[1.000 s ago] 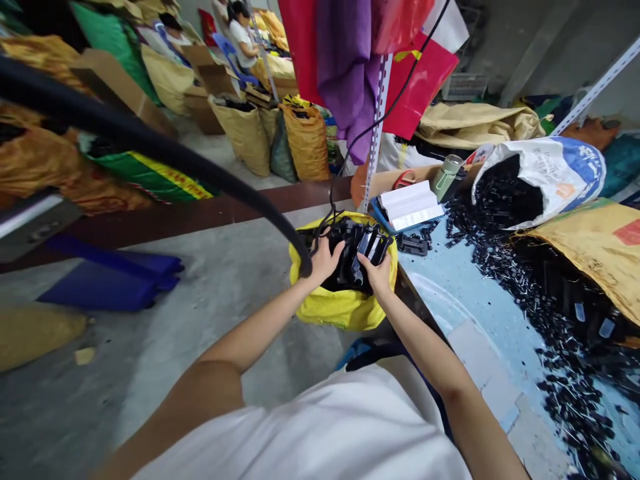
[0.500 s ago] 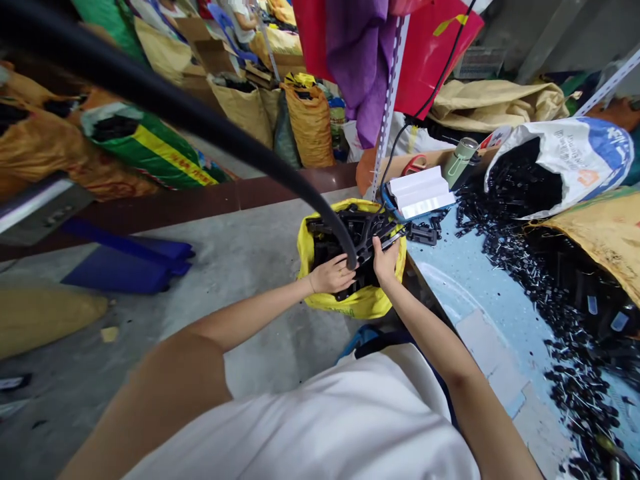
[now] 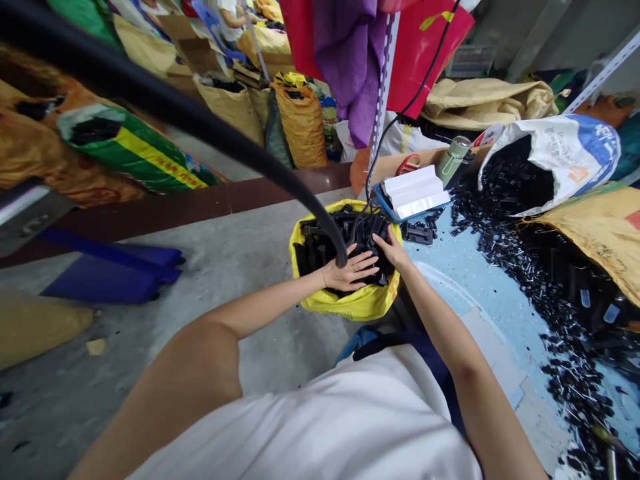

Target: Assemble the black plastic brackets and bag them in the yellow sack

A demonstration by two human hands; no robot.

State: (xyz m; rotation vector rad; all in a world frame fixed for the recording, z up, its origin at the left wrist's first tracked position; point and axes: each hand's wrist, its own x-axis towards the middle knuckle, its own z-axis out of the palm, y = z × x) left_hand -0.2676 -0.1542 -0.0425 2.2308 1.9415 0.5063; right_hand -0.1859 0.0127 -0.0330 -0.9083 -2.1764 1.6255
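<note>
A yellow bag (image 3: 345, 308) stands open on the floor in front of me, filled with black plastic parts (image 3: 320, 240). My left hand (image 3: 350, 270) lies flat over the parts near the bag's front, its fingers spread and pointing right. At the bag's right side is my right hand (image 3: 391, 250), with thumb and fingers apart, against the black parts; nothing shows gripped in it. A thick black tube (image 3: 280, 175) crosses the view and hides a bit of the left hand and the parts.
A light-blue worktop (image 3: 450, 267) on the right carries heaps of small black pieces (image 3: 530, 280), a blue tray (image 3: 415, 212) with white card, and a green bottle (image 3: 454, 160). A white sack (image 3: 570, 160) spills parts. Filled sacks (image 3: 300, 127) stand behind; a person (image 3: 231, 23) sits far back.
Both hands were holding a long black part above the bag; it is no longer between them. My left hand has opened and spread over the parts. The view has shifted slightly.
</note>
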